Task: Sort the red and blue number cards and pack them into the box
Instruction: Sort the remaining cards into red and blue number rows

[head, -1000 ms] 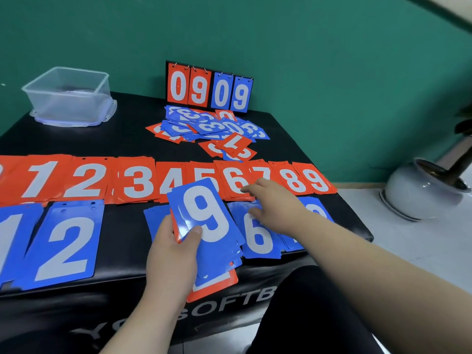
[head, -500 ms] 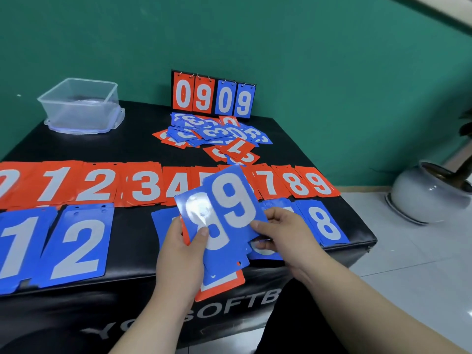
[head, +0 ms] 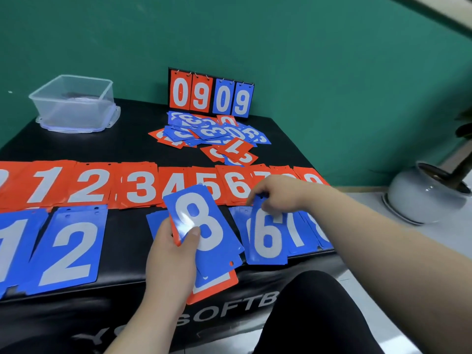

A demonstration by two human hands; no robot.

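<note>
black table (head: pixel 127 149), left grip (head: pixel 171 254) clasping one card stack (head: pixel 204 226), right grip (head: pixel 278 195) pinching one blue card (head: pixel 265 241)

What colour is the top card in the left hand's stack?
Blue: the top card bears a white 8, head view.

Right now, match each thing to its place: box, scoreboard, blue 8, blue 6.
Things:
1 box
2 scoreboard
3 blue 8
4 blue 6

Places:
A held in the left hand
B upright by the wall
C back left of the table
D front row, pinched at its top by the right hand

Pairs: 1-C, 2-B, 3-A, 4-D.
</note>
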